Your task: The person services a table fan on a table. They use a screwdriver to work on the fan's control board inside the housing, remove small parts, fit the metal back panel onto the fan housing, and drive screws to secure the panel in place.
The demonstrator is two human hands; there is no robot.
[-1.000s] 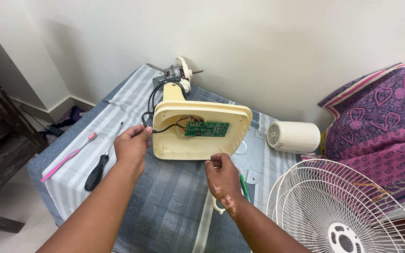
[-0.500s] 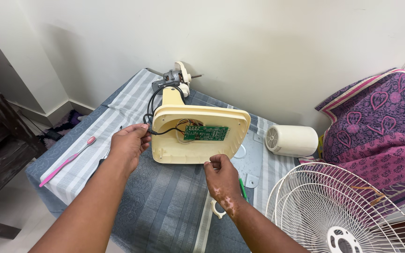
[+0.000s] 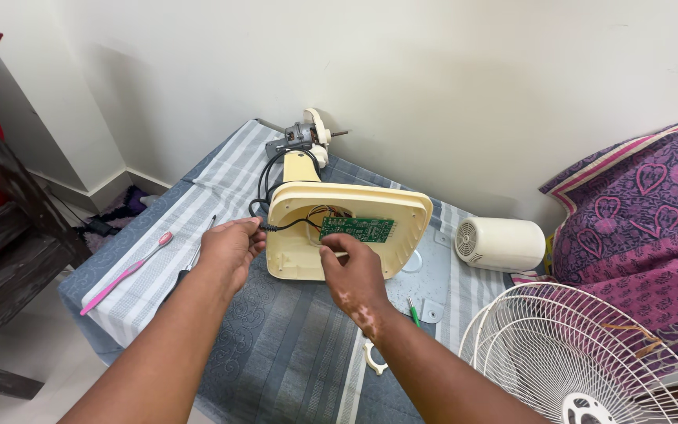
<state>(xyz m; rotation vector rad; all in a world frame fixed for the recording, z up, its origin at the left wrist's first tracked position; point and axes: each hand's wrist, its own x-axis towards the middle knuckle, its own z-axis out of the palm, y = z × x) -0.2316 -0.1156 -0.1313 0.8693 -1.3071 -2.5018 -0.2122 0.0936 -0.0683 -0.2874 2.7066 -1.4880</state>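
Surface: table (image 3: 276, 369) draped in grey striped cloth, set against white wall | left hand (image 3: 229, 247) pinched on black cable (image 3: 288, 225) | right hand (image 3: 354, 271) curled inside cream fan base (image 3: 409, 216), grip unclear.

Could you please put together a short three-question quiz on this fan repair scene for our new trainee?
1. True or false: the right hand is at the open underside of the cream fan base, just below the green circuit board.
2. What is the left hand pinching at the side of the base?
A. the pink toothbrush
B. the black cable
C. the wire fan guard
3. Fill in: the cream motor cover lies on its side to the ____ of the base, as the head camera sees it.

Key
1. True.
2. B: the black cable. The pink toothbrush lies untouched on the striped cloth; the wire fan guard sits apart.
3. Right.
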